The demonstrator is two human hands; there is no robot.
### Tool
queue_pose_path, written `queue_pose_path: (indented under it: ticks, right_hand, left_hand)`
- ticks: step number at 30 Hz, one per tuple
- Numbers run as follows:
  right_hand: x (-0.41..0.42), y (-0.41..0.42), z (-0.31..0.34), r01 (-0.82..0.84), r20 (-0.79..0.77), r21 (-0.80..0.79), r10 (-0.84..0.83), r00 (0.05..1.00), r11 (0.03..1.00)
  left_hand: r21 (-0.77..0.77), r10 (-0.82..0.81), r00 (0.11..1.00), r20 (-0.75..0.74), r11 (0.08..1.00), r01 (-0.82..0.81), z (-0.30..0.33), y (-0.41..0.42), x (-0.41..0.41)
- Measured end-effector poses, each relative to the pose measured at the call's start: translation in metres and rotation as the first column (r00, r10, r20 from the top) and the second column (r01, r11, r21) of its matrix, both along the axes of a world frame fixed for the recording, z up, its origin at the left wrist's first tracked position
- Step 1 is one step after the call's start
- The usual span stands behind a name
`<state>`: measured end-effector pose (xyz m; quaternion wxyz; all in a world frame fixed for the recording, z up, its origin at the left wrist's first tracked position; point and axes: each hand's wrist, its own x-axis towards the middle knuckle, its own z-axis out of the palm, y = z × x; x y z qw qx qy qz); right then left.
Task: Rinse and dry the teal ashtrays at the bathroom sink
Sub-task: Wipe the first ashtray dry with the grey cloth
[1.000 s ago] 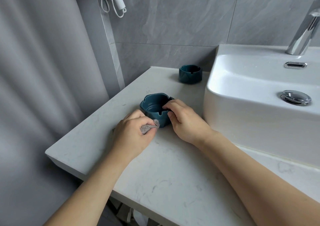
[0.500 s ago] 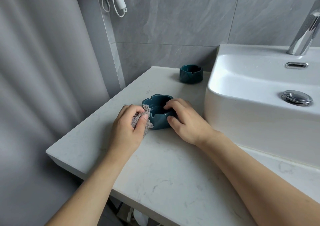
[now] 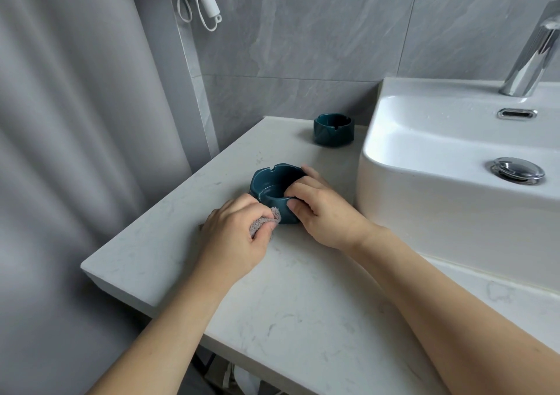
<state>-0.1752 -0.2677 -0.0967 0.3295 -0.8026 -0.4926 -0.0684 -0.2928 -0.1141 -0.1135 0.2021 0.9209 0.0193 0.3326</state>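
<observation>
Both hands are busy on the nearer teal ashtray (image 3: 274,187), which sits on the pale marble counter (image 3: 303,303) just left of the white basin (image 3: 424,200). From the head view, the right hand (image 3: 324,210) grips the ashtray's right rim, fingers hooked over the edge and thumb pressed to the outer wall, steadying it. Beside it, the left hand (image 3: 236,237) is clenched around a small grey cloth (image 3: 266,220), pressing a tuft of it against the ashtray's near wall; drying the outside looks to be the step in hand.

A second teal ashtray (image 3: 333,129) stands farther back on the counter, close to the basin's corner and well apart from the hands.

Glazed and possibly damp, the ashtray could skid or tip if the cloth pushes harder than the right hand holds, and it would chip on that stone.

Most of the cloth is buried in the fist. Whether either ashtray is wet I cannot tell. At the frame's right edge the chrome tap (image 3: 533,52) is cut off, spout unseen.
</observation>
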Motion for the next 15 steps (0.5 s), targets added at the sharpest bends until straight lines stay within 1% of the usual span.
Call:
queue_pose_path:
  ticks: [6, 9, 11, 12, 13, 15]
  right_hand:
    - [-0.0049, -0.0033, 0.0017, 0.016, 0.022, -0.023, -0.015, 1.000, 1.000]
    - [-0.0044, -0.0029, -0.0005, 0.049, 0.059, 0.036, -0.051, 0.997, 0.998]
    - [-0.0031, -0.0008, -0.0045, 0.071, 0.094, 0.047, -0.075, 0.993, 0.996]
    - [-0.0028, 0.0003, -0.0059, 0.069, 0.098, 0.040, -0.072, 0.993, 0.997]
    - [-0.0028, 0.0009, -0.0066, 0.060, 0.084, 0.031, -0.062, 0.994, 0.998]
    - [-0.0018, 0.0004, -0.0064, 0.046, 0.060, 0.027, -0.048, 0.997, 0.999]
  left_hand:
    - [-0.035, 0.012, 0.999, -0.042, 0.999, -0.013, 0.0000, 0.0004, 0.0026]
    - [-0.182, -0.017, 0.999, 0.040, 0.983, 0.024, 0.0007, 0.0038, 0.0022]
    - [-0.274, 0.007, 0.995, 0.104, 0.962, 0.022, 0.0015, 0.0043, 0.0019]
    - [-0.297, 0.015, 0.994, 0.112, 0.955, 0.019, 0.0019, 0.0041, 0.0018]
    - [-0.300, 0.011, 0.994, 0.105, 0.954, 0.021, 0.0022, 0.0038, 0.0018]
    - [-0.252, -0.023, 0.997, 0.071, 0.967, 0.040, 0.0018, 0.0043, 0.0014]
